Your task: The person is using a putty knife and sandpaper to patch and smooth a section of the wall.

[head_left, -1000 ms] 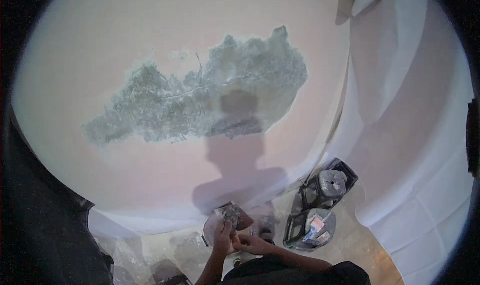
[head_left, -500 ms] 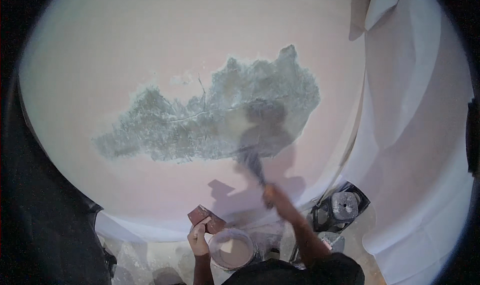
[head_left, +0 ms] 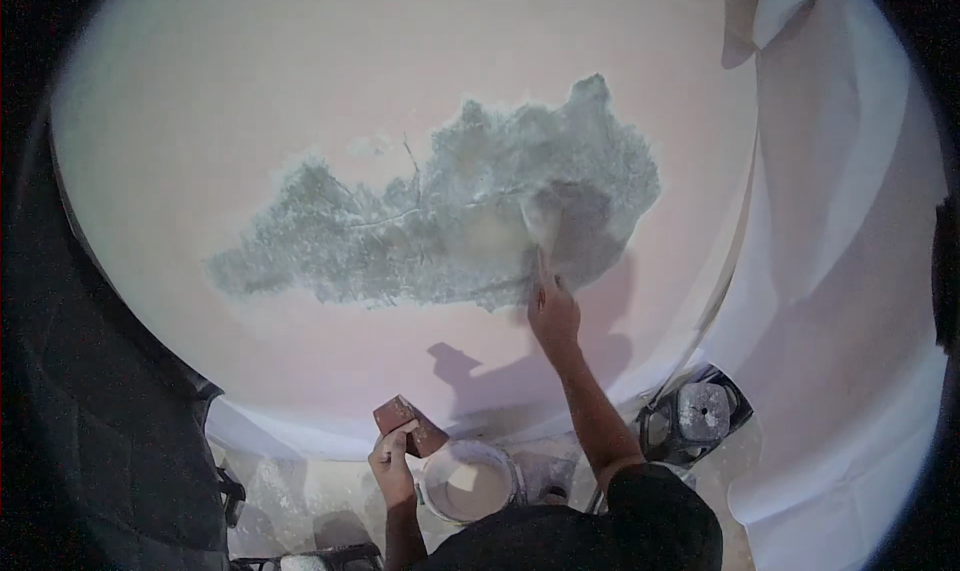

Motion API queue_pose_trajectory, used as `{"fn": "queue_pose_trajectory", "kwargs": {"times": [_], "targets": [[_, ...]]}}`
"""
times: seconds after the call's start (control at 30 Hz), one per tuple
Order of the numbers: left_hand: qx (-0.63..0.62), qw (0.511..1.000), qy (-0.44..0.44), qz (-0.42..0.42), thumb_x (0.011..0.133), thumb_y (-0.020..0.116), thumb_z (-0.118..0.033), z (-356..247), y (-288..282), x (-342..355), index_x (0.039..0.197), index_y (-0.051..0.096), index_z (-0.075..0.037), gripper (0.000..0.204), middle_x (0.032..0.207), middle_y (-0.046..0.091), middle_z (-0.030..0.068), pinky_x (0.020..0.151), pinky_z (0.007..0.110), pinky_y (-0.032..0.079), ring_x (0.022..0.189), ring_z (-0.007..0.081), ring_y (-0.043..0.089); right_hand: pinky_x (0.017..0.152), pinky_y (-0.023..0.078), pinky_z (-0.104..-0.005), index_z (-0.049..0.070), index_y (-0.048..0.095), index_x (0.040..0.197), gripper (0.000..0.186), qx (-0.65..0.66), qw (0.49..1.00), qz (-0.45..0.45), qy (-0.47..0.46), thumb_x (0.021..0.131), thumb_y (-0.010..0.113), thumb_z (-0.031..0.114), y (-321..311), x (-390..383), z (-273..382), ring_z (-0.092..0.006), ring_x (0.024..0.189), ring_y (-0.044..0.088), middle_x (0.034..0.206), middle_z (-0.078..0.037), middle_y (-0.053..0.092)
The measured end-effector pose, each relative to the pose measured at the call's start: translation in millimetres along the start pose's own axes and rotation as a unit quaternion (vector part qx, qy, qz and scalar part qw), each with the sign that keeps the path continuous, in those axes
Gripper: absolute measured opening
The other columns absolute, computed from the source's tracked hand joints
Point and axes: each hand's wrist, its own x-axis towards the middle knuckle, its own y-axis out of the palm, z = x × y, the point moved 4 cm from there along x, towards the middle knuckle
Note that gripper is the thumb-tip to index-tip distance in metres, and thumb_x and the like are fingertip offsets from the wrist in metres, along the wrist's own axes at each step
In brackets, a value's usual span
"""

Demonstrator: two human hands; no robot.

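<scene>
The right hand [head_left: 553,314] is raised to the pink wall [head_left: 250,121], closed round the handle of a putty knife [head_left: 541,233] whose blade lies on the right part of the grey bare patch [head_left: 440,226]. The left hand [head_left: 392,461] grips a brown block [head_left: 410,426], perhaps a sanding block, low by the wall's bottom edge, just beside a bucket of pale filler [head_left: 468,483] on the floor.

A room under repair: white dust sheets [head_left: 840,301] are covering the surroundings, and a grey patch [head_left: 440,231] is showing through the pink wall [head_left: 250,101].
</scene>
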Motion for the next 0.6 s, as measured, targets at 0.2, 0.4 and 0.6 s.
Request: {"fn": "queue_pose_trajectory", "kwargs": {"times": [0.2, 0.4, 0.6], "targets": [[0.006, 1.000, -0.015, -0.008, 0.095, 0.062, -0.027, 17.3, -28.2, -4.2, 0.099, 0.071, 0.003, 0.032, 0.084, 0.064, 0.0025, 0.069, 0.028, 0.046, 0.077, 0.0104, 0.057, 0.058, 0.049, -0.0460, 0.007, 0.055, 0.129, 0.039, 0.078, 0.996, 0.009, 0.048, 0.090, 0.057, 0.013, -20.8, -65.7, -10.1, -0.0402, 0.068, 0.059, 0.086, -0.021, 0.058], [0.065, 0.994, -0.040, 0.079, 0.097, 0.053, -0.013, 15.9, -0.4, 1.3, 0.096, 0.071, 0.004, 0.025, 0.091, 0.066, 0.0073, 0.080, 0.028, 0.046, 0.086, 0.0141, 0.059, 0.061, 0.053, -0.0458, 0.009, 0.050, 0.136, 0.046, 0.066, 0.997, -0.047, -0.016, 0.091, 0.058, 0.016, -46.4, 6.0, -3.8, -0.0395, 0.076, 0.064, 0.095, -0.022, 0.063], [0.033, 0.983, 0.062, 0.171, 0.097, 0.054, -0.009, 28.9, 43.1, 10.6, 0.109, 0.066, 0.002, 0.020, 0.084, 0.057, 0.0018, 0.060, 0.025, 0.037, 0.068, 0.0061, 0.043, 0.071, 0.051, -0.0427, 0.005, 0.052, 0.131, 0.043, 0.140, 0.989, 0.036, -0.038, 0.089, 0.060, 0.011, -42.7, -37.8, 0.8, -0.0396, 0.081, 0.062, 0.093, -0.021, 0.063]]}}
